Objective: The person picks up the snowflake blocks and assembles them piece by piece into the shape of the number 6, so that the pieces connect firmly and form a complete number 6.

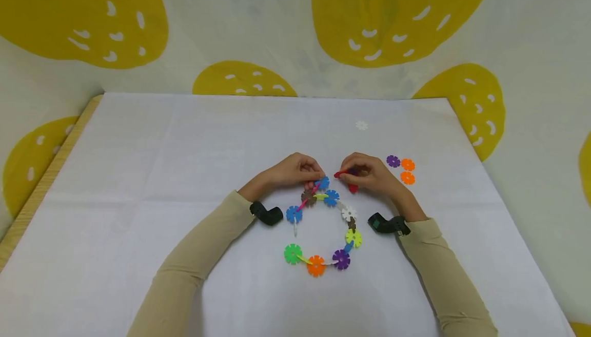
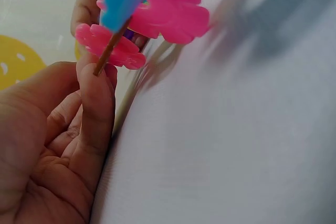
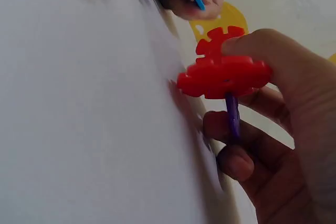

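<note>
A chain of notched, flower-shaped plastic discs in several colours lies on the white cloth, curved into a loop with a gap at its left. My left hand (image 1: 297, 169) pinches the chain's upper end, near a blue disc (image 1: 323, 182). Up close in the left wrist view, pink discs (image 2: 173, 17) and a thin brown edge (image 2: 109, 53) show at those fingertips. To the right, my right hand (image 1: 371, 174) grips a small cluster, apart from the chain: red discs (image 3: 223, 77) slotted together with a purple disc (image 3: 233, 115) below them.
Loose discs lie right of my right hand: a purple one (image 1: 393, 161) and two orange ones (image 1: 408, 171). A white disc (image 1: 361, 125) sits farther back. The white cloth (image 1: 161, 173) covers the table, whose wooden edge (image 1: 55, 165) shows at left.
</note>
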The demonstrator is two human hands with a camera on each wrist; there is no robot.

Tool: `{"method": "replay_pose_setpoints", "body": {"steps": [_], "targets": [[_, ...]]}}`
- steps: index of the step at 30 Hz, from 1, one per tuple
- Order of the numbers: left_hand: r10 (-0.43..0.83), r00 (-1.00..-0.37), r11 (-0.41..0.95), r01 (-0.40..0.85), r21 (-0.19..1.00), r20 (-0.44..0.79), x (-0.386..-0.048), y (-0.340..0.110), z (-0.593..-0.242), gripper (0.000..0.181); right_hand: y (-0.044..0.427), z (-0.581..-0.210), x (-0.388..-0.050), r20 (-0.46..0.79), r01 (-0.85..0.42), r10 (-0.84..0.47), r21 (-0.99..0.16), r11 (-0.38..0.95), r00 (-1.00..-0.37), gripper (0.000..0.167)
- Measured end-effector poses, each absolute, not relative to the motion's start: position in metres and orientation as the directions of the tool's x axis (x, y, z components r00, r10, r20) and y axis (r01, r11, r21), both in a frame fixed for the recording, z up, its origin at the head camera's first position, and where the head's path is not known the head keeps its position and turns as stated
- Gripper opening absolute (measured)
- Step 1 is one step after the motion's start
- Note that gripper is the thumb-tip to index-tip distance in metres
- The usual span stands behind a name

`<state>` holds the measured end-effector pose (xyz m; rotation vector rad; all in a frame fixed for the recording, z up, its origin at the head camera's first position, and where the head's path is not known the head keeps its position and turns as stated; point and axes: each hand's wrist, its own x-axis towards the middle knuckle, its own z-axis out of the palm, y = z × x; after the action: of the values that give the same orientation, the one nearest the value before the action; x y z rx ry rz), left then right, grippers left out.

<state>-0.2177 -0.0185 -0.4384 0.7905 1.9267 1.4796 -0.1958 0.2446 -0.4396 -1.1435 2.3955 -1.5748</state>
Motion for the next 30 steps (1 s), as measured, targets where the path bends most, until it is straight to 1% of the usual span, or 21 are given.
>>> {"method": "replay_pose_setpoints", "body": {"steps": [5, 8, 12, 15, 18, 21, 26, 28, 30], "targets": [[0.743, -0.664, 0.212, 0.11, 0.971, -0.087, -0.218, -0.016, -0.438, 0.017, 0.239, -0.434, -0.193, 0.315, -0.536, -0.643, -0.826, 0.176, -0.698, 0.024], [0.744, -0.663, 0.206, 0.113, 0.972, -0.081, -0.219, -0.016, -0.438, 0.018, 0.236, -0.433, -0.192, 0.312, -0.539, -0.64, -0.82, 0.191, -0.702, 0.023], [0.754, -0.653, 0.187, 0.112, 0.976, -0.069, -0.218, -0.016, -0.436, 0.018, 0.226, -0.415, -0.181, 0.294, -0.524, -0.63, -0.825, 0.213, -0.719, 0.021], [0.759, -0.648, 0.174, 0.11, 0.979, -0.062, -0.217, -0.015, -0.436, 0.018, 0.221, -0.404, -0.176, 0.306, -0.546, -0.639, -0.81, 0.214, -0.705, 0.019], [0.763, -0.644, 0.169, 0.109, 0.98, -0.06, -0.217, -0.014, -0.436, 0.018, 0.223, -0.413, -0.18, 0.348, -0.593, -0.649, -0.78, 0.199, -0.676, 0.021], [0.764, -0.642, 0.165, 0.107, 0.98, -0.058, -0.217, -0.015, -0.436, 0.017, 0.225, -0.424, -0.185, 0.373, -0.615, -0.652, -0.767, 0.184, -0.66, 0.025], [0.772, -0.634, 0.153, 0.117, 0.981, -0.044, -0.217, -0.017, -0.437, 0.017, 0.223, -0.427, -0.189, 0.399, -0.647, -0.678, -0.748, 0.149, -0.617, 0.026], [0.773, -0.633, 0.155, 0.128, 0.98, -0.04, -0.217, -0.017, -0.438, 0.017, 0.222, -0.427, -0.19, 0.398, -0.654, -0.69, -0.743, 0.144, -0.605, 0.025], [0.778, -0.627, 0.16, 0.136, 0.978, -0.04, -0.217, -0.016, -0.437, 0.016, 0.223, -0.426, -0.19, 0.367, -0.637, -0.7, -0.753, 0.163, -0.613, 0.023]]}}
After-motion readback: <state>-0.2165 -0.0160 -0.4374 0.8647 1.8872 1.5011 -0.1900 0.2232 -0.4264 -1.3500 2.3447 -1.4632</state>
